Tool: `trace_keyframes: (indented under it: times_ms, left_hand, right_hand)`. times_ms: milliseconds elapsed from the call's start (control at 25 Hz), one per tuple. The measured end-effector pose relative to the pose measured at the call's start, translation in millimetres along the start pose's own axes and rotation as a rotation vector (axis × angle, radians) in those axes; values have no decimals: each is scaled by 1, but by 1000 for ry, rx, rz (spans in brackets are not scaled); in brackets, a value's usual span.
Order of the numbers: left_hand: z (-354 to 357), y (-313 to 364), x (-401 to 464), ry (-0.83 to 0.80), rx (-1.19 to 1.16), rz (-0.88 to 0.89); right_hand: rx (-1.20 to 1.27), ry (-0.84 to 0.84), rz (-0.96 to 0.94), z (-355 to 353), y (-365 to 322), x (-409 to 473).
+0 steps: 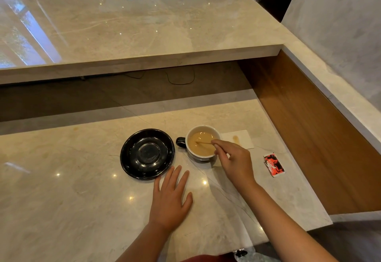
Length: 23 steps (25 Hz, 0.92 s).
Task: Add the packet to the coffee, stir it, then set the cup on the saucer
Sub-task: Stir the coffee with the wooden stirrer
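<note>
Pale marble counter [82, 179] is carrying everything near its right edge: the right hand [235, 162] is pinching a thin wooden stirrer [204, 142] in the milky coffee of the white cup [203, 143], while the left hand [171, 197] is lying flat and empty by the black saucer [147, 154]. The torn packet [274, 164] is lying further right. Stirring well probably means keeping gentle circles, clear of the rim, perhaps steadying the handle.
</note>
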State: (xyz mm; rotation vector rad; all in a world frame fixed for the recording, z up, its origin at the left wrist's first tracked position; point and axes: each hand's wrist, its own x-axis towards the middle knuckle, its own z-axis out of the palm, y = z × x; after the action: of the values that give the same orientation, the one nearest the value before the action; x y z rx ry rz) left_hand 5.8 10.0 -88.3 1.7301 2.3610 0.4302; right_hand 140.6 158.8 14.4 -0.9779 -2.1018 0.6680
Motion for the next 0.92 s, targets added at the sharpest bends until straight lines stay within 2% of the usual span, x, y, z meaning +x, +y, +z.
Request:
trace_keyframes:
  times_ms: [160,360,520,720,920]
  left_hand:
    - [1,-1,-1,-6,5,-5]
    - [0,0,0,-2,7,-4]
    - [0,0,0,-4,12,-10]
    - [0,0,0,-16,13,-13]
    - [-2,1,0,-10,6,-9]
  right_hand:
    - [-116,54,-56,-8,9,14]
    - [-295,-27,-176,-29,16,14]
    - [-272,-83,-131,-34,13,7]
    - [-93,-99,12,-27,2,-5]
    - [170,-26,335,-24,-3,-3]
